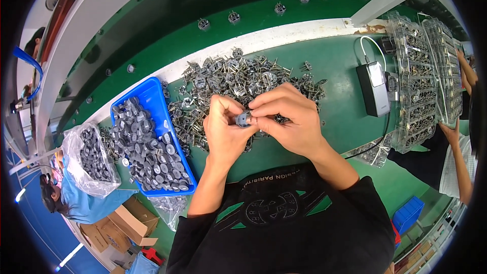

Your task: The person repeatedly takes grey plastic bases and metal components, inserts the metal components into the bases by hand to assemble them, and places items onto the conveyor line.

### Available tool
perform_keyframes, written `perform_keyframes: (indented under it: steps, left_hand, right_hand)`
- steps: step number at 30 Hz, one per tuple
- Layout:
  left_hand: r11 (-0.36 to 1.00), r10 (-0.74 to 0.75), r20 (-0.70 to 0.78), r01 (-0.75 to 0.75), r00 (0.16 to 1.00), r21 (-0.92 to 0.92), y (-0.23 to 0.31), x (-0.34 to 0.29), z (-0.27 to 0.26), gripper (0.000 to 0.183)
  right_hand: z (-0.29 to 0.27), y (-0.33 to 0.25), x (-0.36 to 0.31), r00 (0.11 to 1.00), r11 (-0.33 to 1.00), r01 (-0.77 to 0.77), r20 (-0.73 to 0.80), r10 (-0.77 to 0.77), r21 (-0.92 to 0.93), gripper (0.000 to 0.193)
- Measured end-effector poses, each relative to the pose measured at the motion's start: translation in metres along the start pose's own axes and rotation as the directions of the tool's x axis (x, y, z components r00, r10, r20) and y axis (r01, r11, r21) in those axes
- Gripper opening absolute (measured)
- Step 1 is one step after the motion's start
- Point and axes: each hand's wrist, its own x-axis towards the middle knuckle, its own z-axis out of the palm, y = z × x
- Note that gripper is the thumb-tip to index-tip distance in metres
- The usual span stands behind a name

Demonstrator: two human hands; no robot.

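Note:
Both my hands meet over the green bench, in front of a heap of small metal-pinned parts. My left hand pinches a small grey round cap between thumb and fingers. From the right, the fingertips of my right hand close against the same cap, at a small coppery piece on its side. Whether that piece belongs to the cap I cannot make out. Left of my hands stands a blue bin filled with similar grey caps.
A clear bag of grey parts lies left of the bin. At right are a black-and-silver power bank with cables and clear trays of parts. Single parts ride a green belt beyond the white rail. Other people sit at both sides.

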Motion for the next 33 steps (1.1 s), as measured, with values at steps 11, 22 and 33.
perform_keyframes:
  steps: [11, 22, 33]
  left_hand:
    - [0.958, -0.069, 0.119, 0.099, 0.99, -0.271, 0.018, -0.003, 0.002, 0.04]
    - [0.991, -0.133, 0.062, 0.133, 0.989, -0.005, 0.007, 0.054, -0.048, 0.018]
    - [0.819, -0.132, -0.054, 0.139, 0.99, 0.557, -0.096, 0.2, -0.106, 0.025]
  right_hand:
    - [0.006, 0.007, -0.008, 1.0, 1.0, 0.016, -0.022, -0.016, -0.015, 0.017]
    - [-0.061, 0.043, 0.007, 0.989, 0.886, -0.147, -0.066, 0.131, -0.439, 0.028]
    - [-0.077, 0.069, 0.006, 0.921, 0.822, -0.384, -0.118, 0.371, -0.42, 0.015]
